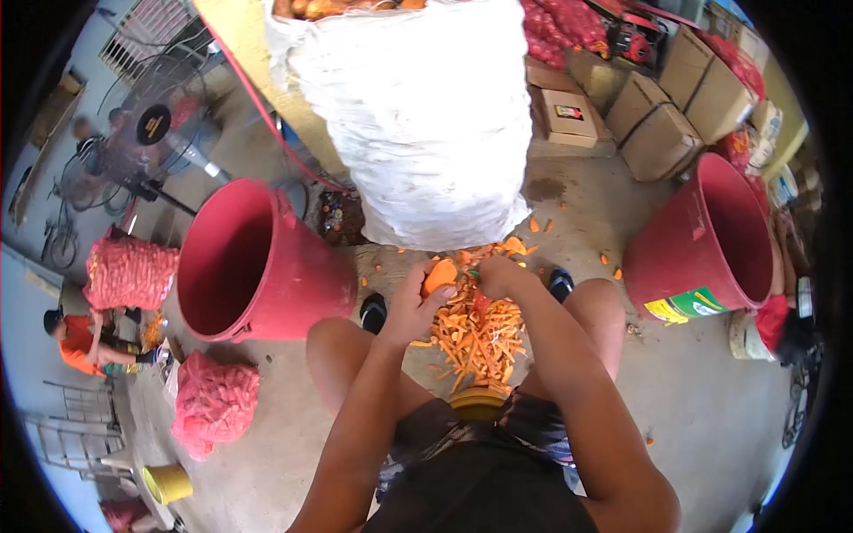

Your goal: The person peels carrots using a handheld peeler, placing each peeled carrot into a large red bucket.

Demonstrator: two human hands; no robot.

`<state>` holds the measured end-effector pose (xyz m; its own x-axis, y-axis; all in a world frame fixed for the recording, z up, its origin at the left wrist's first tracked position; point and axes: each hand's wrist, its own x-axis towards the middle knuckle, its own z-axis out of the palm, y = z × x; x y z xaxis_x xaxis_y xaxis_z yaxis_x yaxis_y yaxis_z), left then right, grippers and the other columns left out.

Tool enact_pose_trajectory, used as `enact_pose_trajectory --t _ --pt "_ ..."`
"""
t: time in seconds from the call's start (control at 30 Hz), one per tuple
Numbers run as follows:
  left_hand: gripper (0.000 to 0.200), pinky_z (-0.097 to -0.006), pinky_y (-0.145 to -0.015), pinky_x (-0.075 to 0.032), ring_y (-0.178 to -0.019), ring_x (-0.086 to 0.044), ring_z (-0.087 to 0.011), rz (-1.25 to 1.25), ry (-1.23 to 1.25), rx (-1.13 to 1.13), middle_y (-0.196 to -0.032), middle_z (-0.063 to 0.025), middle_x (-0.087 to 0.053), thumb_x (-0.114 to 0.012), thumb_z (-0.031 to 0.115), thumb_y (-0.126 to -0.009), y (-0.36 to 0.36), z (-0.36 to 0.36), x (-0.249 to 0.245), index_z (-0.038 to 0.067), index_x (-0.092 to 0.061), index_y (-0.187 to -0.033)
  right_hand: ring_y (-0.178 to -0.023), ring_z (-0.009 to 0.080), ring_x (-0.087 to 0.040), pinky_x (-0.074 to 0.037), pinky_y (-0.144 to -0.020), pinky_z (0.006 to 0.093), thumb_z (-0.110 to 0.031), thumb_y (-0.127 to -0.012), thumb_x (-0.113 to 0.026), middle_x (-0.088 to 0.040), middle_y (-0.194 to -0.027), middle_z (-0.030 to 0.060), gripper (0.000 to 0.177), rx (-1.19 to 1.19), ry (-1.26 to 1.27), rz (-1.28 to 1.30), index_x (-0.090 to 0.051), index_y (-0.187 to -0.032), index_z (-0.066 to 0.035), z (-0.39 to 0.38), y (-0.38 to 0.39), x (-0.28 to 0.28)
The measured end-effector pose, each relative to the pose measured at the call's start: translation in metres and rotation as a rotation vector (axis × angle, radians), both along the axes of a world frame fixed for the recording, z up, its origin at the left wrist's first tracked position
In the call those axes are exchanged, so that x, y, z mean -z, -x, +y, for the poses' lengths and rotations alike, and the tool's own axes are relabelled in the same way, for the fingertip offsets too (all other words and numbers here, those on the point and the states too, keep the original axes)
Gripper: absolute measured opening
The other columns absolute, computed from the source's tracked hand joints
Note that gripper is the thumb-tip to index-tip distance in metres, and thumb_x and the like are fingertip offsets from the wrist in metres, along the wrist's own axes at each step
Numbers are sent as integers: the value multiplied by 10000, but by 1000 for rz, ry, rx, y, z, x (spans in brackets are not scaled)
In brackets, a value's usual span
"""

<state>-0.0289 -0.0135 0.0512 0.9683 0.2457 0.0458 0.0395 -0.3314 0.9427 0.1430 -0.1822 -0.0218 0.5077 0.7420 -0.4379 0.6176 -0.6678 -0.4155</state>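
My left hand is closed around a thick orange carrot, its rounded side facing up. Close by on the right, my right hand is a fist; a bit of a small green-handled tool shows at its fingers, too small to tell its kind. Beneath both hands a heap of orange peelings lies between my feet. A yellow rim shows between my thighs, mostly hidden. Right in front stands a tall white woven sack with orange carrots at its top.
Large red bins stand at left and right. Filled pink mesh bags sit at left, near a yellow bucket. Cardboard boxes are stacked at the back right. A fan stands back left. A person in orange sits far left.
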Motion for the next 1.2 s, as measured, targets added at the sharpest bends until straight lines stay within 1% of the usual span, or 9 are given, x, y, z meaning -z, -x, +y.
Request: enact_pose_trajectory --t 0.13,0.2,0.3,0.43,0.53,0.7,0.9,1.07,1.2 --pt "487 -346 -892 -538 -987 -662 -190 -90 -164 -213 -1111 -108 -703 -787 316 -970 1 57 8 2 -632 -1309 -1000 410 -712 -551 -871 514 -165 -920 -646 -745 -1028 236 257 -16 -43 1 -737 -1134 -59 -7 5 -33" --pt "322 -326 -751 -542 -861 -637 -108 69 130 -512 -1042 -40 -697 -714 357 -1026 4 104 -19 60 -671 -1140 -1002 409 -709 -551 -874 512 -172 -935 -637 -744 -1028 229 257 16 -50 8 -733 -1151 -72 -17 0 -49" --pt "426 -340 -762 -577 -868 -662 -125 -559 952 -282 -1067 -23 -710 -621 486 -1058 28 224 -16 73 -632 -1164 -1005 407 -704 -549 -881 507 -181 -962 -622 -741 -1026 221 252 61 -113 21 -725 -1173 -90 -32 -11 -55" --pt "440 -345 -883 -550 -990 -667 -180 -599 1171 -907 -1290 -75 -685 -615 344 -1084 3 211 -91 38 -575 -1398 -1014 415 -697 -547 -886 506 -182 -995 -608 -736 -1062 230 295 98 -243 -96 -701 -1262 -99 -36 -16 -46" --pt "460 -275 -835 -518 -992 -629 -139 -367 561 -524 -1223 -55 -653 -692 16 -985 -46 195 -107 12 -588 -1433 -1093 423 -683 -535 -938 514 -197 -986 -624 -732 -1142 236 335 106 -250 -21 -682 -1298 -89 -36 -14 -70" --pt "289 -238 -662 -476 -707 -571 -84 -425 56 -334 -846 2 -666 -797 126 -945 -166 101 -225 -26 -763 -1188 -1154 424 -672 -531 -977 520 -192 -978 -613 -723 -1203 228 341 184 -280 -18 -672 -1294 -75 -48 -13 -84" --pt "394 -356 -923 -570 -1024 -759 -309 -618 -646 -269 -1129 -180 -774 -719 208 -967 -299 56 -291 44 -705 -1325 -1109 437 -677 -535 -945 523 -242 -998 -612 -730 -1142 240 330 139 -283 -65 -671 -1262 -54 -53 -19 -105" --pt "633 -495 -1160 -390 -1408 -533 -332 -276 -1190 -394 -1456 -146 -644 -653 367 -1007 -365 58 -287 144 -489 -1576 -1042 442 -695 -545 -896 511 -276 -1007 -595 -746 -1053 239 310 134 -369 -101 -690 -1204 -56 -60 -36 -97" --pt "655 -568 -1188 -295 -1483 -406 -338 -21 -1081 -240 -1501 -103 -616 -686 421 -990 -354 54 -307 159 -483 -1555 -1105 472 -663 -518 -965 525 -296 -1050 -562 -730 -1111 270 339 165 -330 -19 -679 -1224 -29 -67 -40 -108"
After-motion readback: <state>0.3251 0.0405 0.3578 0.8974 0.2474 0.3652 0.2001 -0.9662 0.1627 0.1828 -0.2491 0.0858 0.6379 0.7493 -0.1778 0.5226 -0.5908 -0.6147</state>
